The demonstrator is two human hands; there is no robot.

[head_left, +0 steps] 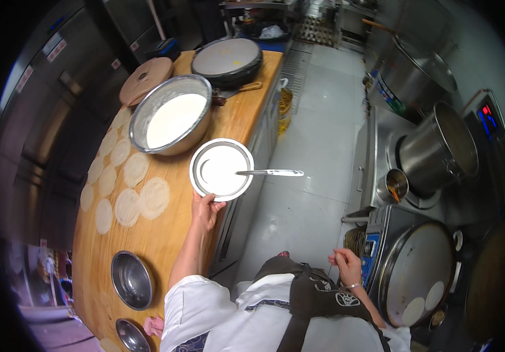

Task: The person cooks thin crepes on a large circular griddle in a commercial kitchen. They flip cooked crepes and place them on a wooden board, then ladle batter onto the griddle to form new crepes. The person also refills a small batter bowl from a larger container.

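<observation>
My left hand [207,212] grips the near rim of a small metal bowl [194,182] at the table's right edge. White batter [221,169] fills much of the bowl. A metal spoon [276,173] rests in it, handle pointing right over the aisle. Just beyond stands a large mixing bowl [206,127] of white batter. My right hand [347,266] hangs beside the griddle's control panel, fingers curled, with nothing visible in them. Two pale dough rounds [424,303] lie on the round griddle [415,255] to its right.
Several flat dough rounds [155,198] lie on the wooden table [164,246]. Two metal bowls [131,280] and a pink cloth [154,326] sit near me. A covered round griddle [227,57] stands at the far end. Across the aisle are a stockpot [428,147] and a small pot [386,187].
</observation>
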